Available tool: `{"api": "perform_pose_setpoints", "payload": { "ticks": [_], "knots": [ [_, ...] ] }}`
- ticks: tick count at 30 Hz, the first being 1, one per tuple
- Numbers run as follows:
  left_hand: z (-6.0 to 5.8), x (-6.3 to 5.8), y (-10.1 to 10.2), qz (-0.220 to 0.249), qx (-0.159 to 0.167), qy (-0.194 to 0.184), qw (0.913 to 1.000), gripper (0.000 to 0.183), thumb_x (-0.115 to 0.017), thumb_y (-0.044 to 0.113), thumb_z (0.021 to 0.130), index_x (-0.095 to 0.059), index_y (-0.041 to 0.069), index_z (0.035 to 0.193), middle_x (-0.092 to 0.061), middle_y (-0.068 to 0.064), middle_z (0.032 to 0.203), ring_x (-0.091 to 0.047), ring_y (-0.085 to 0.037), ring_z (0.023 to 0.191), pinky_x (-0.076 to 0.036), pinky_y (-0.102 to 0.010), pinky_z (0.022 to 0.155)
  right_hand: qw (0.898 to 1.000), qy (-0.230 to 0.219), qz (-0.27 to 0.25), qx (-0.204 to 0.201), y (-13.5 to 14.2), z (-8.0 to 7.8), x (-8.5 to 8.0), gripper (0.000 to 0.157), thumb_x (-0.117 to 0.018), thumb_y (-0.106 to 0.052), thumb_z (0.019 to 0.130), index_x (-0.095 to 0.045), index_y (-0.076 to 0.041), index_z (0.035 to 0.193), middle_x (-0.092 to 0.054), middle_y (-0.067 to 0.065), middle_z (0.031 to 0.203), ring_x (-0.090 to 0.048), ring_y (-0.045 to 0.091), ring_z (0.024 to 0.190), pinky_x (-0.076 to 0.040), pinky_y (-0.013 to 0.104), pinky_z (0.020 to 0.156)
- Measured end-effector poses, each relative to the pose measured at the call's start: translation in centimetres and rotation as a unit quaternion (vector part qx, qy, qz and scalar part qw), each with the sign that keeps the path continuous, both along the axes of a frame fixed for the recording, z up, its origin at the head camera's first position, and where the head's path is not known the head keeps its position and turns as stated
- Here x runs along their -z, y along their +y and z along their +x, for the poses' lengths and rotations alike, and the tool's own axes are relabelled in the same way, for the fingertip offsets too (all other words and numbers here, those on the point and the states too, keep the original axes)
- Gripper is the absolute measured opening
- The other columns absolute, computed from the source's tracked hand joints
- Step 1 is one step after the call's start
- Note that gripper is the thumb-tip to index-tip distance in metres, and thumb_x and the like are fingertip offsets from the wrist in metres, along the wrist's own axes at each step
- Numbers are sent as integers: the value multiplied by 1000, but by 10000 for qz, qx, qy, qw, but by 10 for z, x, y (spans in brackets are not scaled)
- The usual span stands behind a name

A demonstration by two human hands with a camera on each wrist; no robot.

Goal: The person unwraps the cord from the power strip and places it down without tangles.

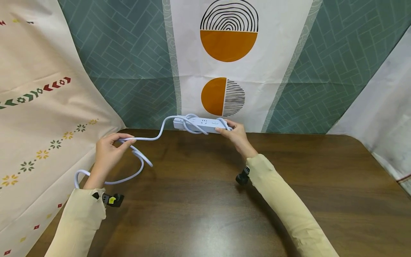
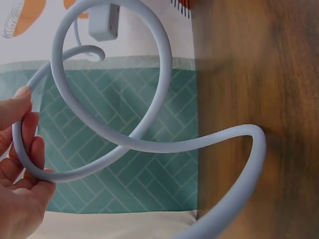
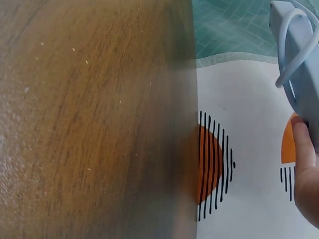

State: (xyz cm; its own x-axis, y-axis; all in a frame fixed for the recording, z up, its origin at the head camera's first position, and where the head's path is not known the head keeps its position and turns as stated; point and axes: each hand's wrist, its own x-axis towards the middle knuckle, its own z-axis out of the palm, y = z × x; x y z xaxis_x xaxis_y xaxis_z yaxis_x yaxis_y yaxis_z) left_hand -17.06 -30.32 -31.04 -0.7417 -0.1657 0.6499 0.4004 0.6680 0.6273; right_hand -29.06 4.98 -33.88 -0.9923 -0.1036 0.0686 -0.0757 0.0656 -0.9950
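A white power strip (image 1: 210, 123) is held up over the far side of the table, its sockets showing in the head view. My right hand (image 1: 236, 135) grips its right end, with the thumb along the near side. Loops of the white cord (image 1: 149, 138) wrap round both ends of the strip. From its left end the cord runs across to my left hand (image 1: 109, 150), which pinches it between thumb and fingers. Below the left hand the cord hangs in loose loops, seen large in the left wrist view. In the right wrist view a finger (image 3: 304, 144) lies against the strip's underside.
The brown wooden table (image 1: 199, 192) spreads beneath both hands. Behind it hangs a green and white patterned cloth (image 1: 135, 89), and a cream patterned cloth (image 1: 41, 107) hangs along the left. Each wrist carries a small black camera (image 1: 242, 176).
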Motion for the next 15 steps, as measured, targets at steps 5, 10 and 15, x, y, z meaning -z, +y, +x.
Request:
{"api": "perform_pose_setpoints", "payload": {
  "ticks": [5, 10, 15],
  "knots": [
    [3, 5, -8, 302, 191, -110, 9993, 14, -73, -4, 72, -67, -9, 84, -57, 32, 74, -52, 7, 70, -37, -9, 63, 9999, -77, -23, 106, 0, 0, 2, 49, -74, -12, 76, -58, -2, 121, -56, 12, 121, -49, 13, 87, -42, 18, 69],
    [7, 11, -17, 523, 500, -327, 9968, 12, -72, 1, 75, -67, -6, 84, -61, 27, 76, -55, 6, 71, -41, -8, 62, 9999, 4, -36, 135, 0, 1, 3, 50, -74, -13, 76, -58, -2, 121, -56, 13, 121, -49, 14, 93, -42, 19, 71],
    [9, 15, -24, 624, 904, -400, 9931, 8, -72, 3, 76, -68, -1, 82, -64, 20, 77, -56, 5, 71, -41, -8, 61, 9995, -47, -262, 155, 0, 1, 2, 50, -73, -12, 76, -57, -2, 122, -56, 14, 119, -50, 13, 90, -43, 17, 70]
  ]
}}
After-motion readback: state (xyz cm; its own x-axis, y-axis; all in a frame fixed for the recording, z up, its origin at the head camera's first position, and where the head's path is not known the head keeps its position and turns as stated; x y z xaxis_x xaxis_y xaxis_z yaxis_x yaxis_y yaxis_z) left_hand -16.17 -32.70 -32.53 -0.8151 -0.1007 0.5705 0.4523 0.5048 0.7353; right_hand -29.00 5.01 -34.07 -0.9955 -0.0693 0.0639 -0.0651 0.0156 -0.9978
